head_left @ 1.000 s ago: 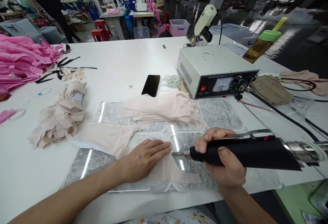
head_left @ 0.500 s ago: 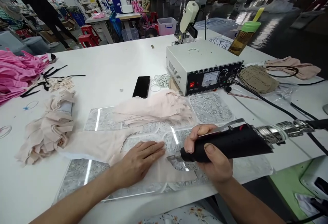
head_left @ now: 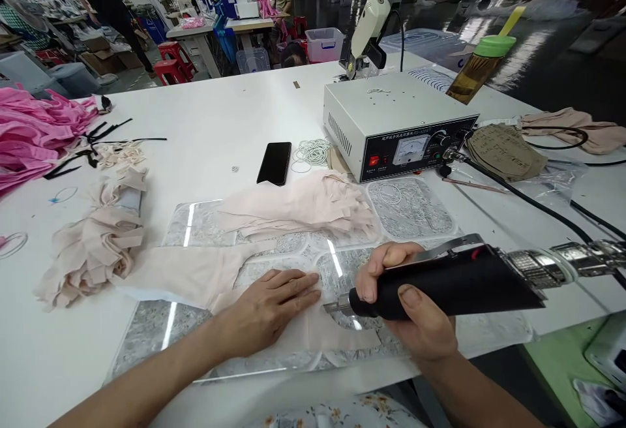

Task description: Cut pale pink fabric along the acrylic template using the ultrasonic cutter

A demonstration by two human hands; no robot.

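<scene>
My left hand [head_left: 274, 307] lies flat, fingers stretched out, on a pale pink fabric piece [head_left: 332, 333] with a curved cut-out. That piece rests on a clear plastic mat [head_left: 147, 330] with a grey marbled pattern. My right hand [head_left: 415, 307] is wrapped around a black handheld ultrasonic welding gun [head_left: 454, 278]. Its metal tip points left and meets the fabric at the inner edge of the curve, just right of my left fingertips. Behind my hands a stack of similar pink pieces [head_left: 298, 203] lies on the mat. Another pale fabric piece [head_left: 186, 275] stretches to the left.
A grey power box [head_left: 401, 121] with a dial stands behind, cabled to the gun. Around it are a phone [head_left: 274, 163], a coil of thin cord [head_left: 313, 152] and a tilted bottle [head_left: 476, 72]. A bunched fabric bundle [head_left: 92, 245] and bright pink fabric [head_left: 39, 131] lie left.
The camera view has shifted slightly, so the scene sits a little further right. My left hand stays flat on the fabric and the welding gun's tip remains at the curved edge.
</scene>
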